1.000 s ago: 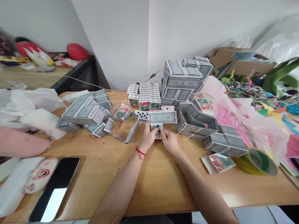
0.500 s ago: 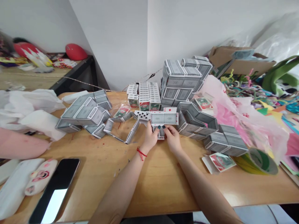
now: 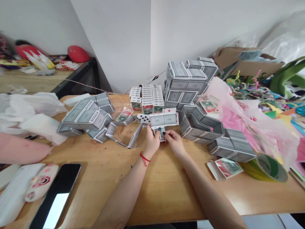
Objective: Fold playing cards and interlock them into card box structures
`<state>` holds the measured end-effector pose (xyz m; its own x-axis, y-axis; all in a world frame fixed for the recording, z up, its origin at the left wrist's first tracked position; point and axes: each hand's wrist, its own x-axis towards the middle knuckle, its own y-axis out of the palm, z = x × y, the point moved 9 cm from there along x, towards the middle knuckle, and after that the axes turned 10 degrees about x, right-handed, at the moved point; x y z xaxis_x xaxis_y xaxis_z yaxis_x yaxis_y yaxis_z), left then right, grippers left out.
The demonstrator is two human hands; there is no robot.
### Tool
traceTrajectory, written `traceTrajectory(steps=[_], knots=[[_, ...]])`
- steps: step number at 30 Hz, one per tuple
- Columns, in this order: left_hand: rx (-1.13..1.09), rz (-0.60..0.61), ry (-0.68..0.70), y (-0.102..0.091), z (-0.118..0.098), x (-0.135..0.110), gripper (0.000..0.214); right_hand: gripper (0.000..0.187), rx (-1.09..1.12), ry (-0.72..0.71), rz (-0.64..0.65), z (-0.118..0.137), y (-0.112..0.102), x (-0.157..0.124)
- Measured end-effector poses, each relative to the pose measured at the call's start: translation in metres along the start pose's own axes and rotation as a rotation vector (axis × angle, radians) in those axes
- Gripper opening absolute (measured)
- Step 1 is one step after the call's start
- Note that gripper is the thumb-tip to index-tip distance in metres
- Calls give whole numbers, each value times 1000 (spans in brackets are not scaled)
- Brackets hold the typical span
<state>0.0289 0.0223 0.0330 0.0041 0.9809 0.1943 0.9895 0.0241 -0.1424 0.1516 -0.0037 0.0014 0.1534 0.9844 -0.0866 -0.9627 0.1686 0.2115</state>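
Observation:
Both my hands hold folded playing cards (image 3: pixel 163 120) above the middle of the table, grey patterned backs up. My left hand (image 3: pixel 152 140) pinches the near part of the cards from the left, its thumb on top. From the right, my right hand (image 3: pixel 175 141) closes thumb and finger on the same near part. A red diamond card face shows behind the folded piece. Just left of it lies a spade card (image 3: pixel 143 118). An open frame of folded cards (image 3: pixel 124 135) stands to the left, and a taller open card structure (image 3: pixel 200 124) to the right.
Card blocks (image 3: pixel 83 111) stand at left, a tall card stack (image 3: pixel 183 82) at the back, and card boxes (image 3: pixel 147 98) behind my hands. At right are a card block (image 3: pixel 232 144), an open card box (image 3: pixel 226 167) and a tape roll (image 3: pixel 269 167). A phone (image 3: pixel 57 194) lies front left.
The folded cards have shifted slightly left and tilted. My right thumb and finger have moved lower along the near part; my left hand stays on it.

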Motion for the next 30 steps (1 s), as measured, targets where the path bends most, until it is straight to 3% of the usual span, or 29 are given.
traceTrajectory(steps=[10, 16, 23, 27, 30], knots=[[9, 30, 8, 6, -1, -3, 28, 24, 32, 24, -56, -3, 0, -2], [-53, 37, -25, 8, -2, -3, 35, 19, 2, -5, -168, -5, -11, -1], [-229, 66, -210, 8, 9, -2, 34, 20, -83, 18, 109, -1, 15, -9], [-199, 132, -252, 14, 14, -2, 34, 24, -8, 133, 95, -19, 15, -11], [-171, 109, -230, 15, 14, 0, 33, 21, -70, 91, 6, -22, 6, -7]])
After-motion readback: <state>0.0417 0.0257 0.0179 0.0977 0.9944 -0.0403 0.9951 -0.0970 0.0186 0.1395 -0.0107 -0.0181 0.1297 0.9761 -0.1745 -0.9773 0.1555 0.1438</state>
